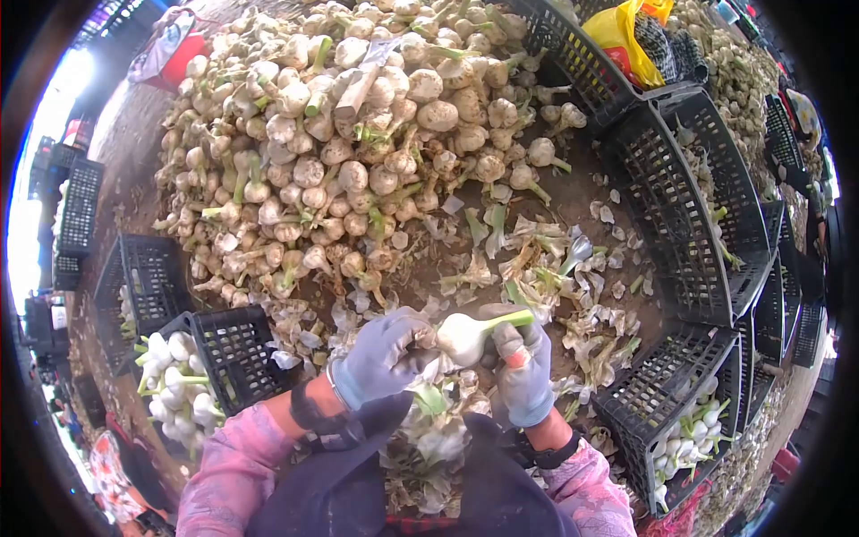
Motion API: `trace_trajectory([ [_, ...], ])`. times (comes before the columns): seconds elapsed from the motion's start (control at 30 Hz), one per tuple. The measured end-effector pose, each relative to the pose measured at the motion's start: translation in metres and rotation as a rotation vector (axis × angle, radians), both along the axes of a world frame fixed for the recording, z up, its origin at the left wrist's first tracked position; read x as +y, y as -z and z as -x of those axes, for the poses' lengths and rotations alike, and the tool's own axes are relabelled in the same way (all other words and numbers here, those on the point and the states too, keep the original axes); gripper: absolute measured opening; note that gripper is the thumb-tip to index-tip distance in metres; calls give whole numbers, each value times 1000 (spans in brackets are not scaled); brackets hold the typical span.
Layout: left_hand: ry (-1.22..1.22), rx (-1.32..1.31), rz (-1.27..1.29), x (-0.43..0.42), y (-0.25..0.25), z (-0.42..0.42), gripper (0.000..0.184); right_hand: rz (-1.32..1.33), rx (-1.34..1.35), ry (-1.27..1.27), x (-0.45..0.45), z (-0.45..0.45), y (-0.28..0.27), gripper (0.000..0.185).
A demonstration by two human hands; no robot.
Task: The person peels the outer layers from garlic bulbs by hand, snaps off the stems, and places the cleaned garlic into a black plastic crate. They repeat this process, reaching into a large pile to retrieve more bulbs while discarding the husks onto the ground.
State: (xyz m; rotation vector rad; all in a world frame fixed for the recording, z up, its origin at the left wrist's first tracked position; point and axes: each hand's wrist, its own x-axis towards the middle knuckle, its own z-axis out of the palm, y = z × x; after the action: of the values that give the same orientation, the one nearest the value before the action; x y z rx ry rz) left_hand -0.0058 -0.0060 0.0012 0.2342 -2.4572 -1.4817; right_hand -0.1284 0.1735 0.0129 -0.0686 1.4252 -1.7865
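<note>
A pale garlic bulb [459,342] with a short green stem is held in front of my body. My right hand [525,369], in a grey glove, is closed around its stem end, with the cut green stem pointing right past the fingers. My left hand [380,355], also gloved, is closed at the bulb's left side, its fingers pinching a flap of pale garlic skin there. Loose papery garlic skins [438,438] lie below, between my knees. Beyond my hands rises a large heap of unpeeled garlic bulbs [353,174].
A black crate [240,353] stands at left, beside cleaned white garlic [182,385]. Another crate [667,380] at right holds cleaned bulbs. More black crates [667,206] line the right side. A flat-bladed tool with a wooden handle [358,92] lies on the heap.
</note>
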Motion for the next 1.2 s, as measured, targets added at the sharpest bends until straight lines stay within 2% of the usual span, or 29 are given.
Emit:
trace_trajectory([
  [0.07,3,-87,37,-5,11,-7,11,-3,-35,51,-1,-1,0,22],
  [0.13,-131,-193,15,-8,24,-14,9,-24,26,62,0,-3,6,21],
  [0.17,-199,-246,3,-9,28,-15,9,-31,202,56,-2,-7,11,22],
  [0.2,-195,-305,-162,-7,13,-12,19,-37,378,49,-5,-14,17,22],
  [0.23,-194,-326,-141,-3,6,-8,22,-42,553,41,-6,-20,22,23],
  [0.3,-196,-368,-98,4,-1,1,27,-144,1143,-115,-12,-17,9,34],
  [0.33,-215,-306,-93,7,7,4,35,-148,1120,-113,-14,-22,4,35],
  [0.43,-362,-58,-206,13,16,7,28,-118,1084,-93,-15,-28,0,32],
  [0.47,-376,-52,-240,13,14,7,23,-98,1077,-87,-16,-29,0,31],
  [0.57,-526,-32,-432,20,19,6,18,28,361,7,-12,-45,4,29],
  [0.67,-432,-90,-443,13,6,7,14,142,29,117,-16,-43,7,26],
  [0.77,-313,-216,-349,3,31,-2,15,181,-262,238,-16,-43,14,26],
  [0.8,-232,-197,140,-5,45,-7,14,216,-354,267,-13,-40,15,26],
  [0.9,-325,-283,300,-14,54,-12,14,271,-525,308,-11,-36,24,29],
  [0.93,-350,-246,451,-20,51,-12,29,257,-594,345,-16,-34,24,29],
  [0.97,-365,-200,368,-22,44,-13,35,245,-664,378,-20,-33,24,30],
  [1.03,-402,-113,211,-28,28,-18,47,294,-624,337,-19,-36,33,31],
  [1.07,-392,-103,-171,-23,41,-26,55,320,-609,311,-22,-39,37,33],
  [1.1,-326,-86,-845,-17,26,-26,56,287,-410,111,-28,-41,34,36],
  [1.17,-234,-93,-1069,-20,11,-30,56,227,5,-275,-41,-46,19,43],
  [1.2,-376,-243,-1100,-25,3,-36,53,170,87,-462,-44,-49,16,56],
])
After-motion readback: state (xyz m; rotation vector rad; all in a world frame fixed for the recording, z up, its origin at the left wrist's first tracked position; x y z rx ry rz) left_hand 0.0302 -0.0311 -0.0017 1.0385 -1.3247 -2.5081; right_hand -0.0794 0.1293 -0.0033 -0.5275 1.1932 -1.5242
